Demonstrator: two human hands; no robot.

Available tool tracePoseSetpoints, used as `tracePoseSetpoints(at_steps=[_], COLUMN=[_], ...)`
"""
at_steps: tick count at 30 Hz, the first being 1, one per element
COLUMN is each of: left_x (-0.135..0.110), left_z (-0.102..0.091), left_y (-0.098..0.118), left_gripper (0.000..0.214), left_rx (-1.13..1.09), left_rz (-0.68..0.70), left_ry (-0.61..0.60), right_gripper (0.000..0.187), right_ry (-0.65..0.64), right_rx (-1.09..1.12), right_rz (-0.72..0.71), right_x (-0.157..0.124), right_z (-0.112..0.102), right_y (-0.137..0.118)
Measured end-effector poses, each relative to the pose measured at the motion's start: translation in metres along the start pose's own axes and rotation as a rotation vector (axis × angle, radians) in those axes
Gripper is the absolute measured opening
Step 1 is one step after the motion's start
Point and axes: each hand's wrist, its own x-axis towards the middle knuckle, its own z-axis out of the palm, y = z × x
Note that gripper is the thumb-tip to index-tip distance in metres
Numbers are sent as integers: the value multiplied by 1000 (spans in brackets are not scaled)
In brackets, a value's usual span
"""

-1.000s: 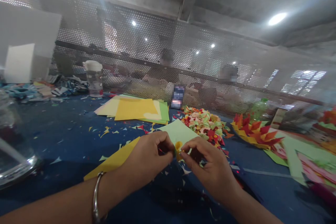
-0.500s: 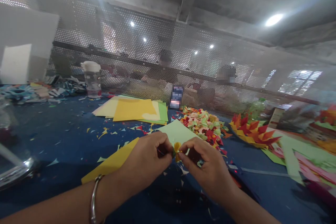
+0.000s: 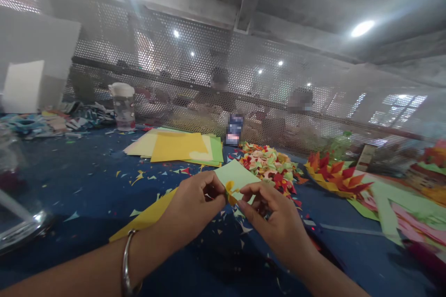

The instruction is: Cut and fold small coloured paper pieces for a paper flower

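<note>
Between my two hands is a small curled yellow piece [image 3: 230, 194], like a petal or tiny flower of felt or paper. My left hand [image 3: 195, 204], with a silver bangle on its wrist, pinches its left side between thumb and forefinger. At the right edge of it are the thumb and forefinger of my right hand [image 3: 275, 216], closed around the rim, with the other fingers curled in. Just behind lies a pale green sheet [image 3: 240, 174] on the blue table. Part of a yellow sheet [image 3: 142, 220] shows beyond my left forearm.
A heap of multicoloured cutouts [image 3: 270, 160] lies behind my right hand. Stacked coloured sheets [image 3: 179, 147] are at the back, near a propped phone [image 3: 234, 130]. A lidded cup [image 3: 123, 106] stands left. Orange pointed pieces [image 3: 334, 174] sit right. Scraps litter the table [image 3: 87, 171].
The yellow piece has turned and shifted slightly left between my fingers, and more of its curled shape shows. My right fingertips have loosened a little. The surroundings are the same.
</note>
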Motion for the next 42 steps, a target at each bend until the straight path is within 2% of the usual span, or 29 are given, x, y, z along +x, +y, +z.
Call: tracePoseSetpoints(at_steps=[7,20,28,37,42], left_x=[-1,-2,-2,2,3], left_z=[2,2,4,3,3], left_y=[0,8,7,2,-2], left_gripper=[4,3,13,9,7], left_rx=[-26,-51,-274,-181,-182], left_rz=[-26,-17,-21,7,50], left_ry=[-3,-43,-99,-40,-5], right_gripper=[7,10,10,10,16], right_ry=[-34,-18,0,-8,-31], right_rx=[-54,-141,-145,-128,13], right_rz=[0,-5,-74,-55,34], right_x=[1,1,-2,-2,-1], right_z=[2,1,2,0,-3], right_y=[0,0,-4,-2,-3])
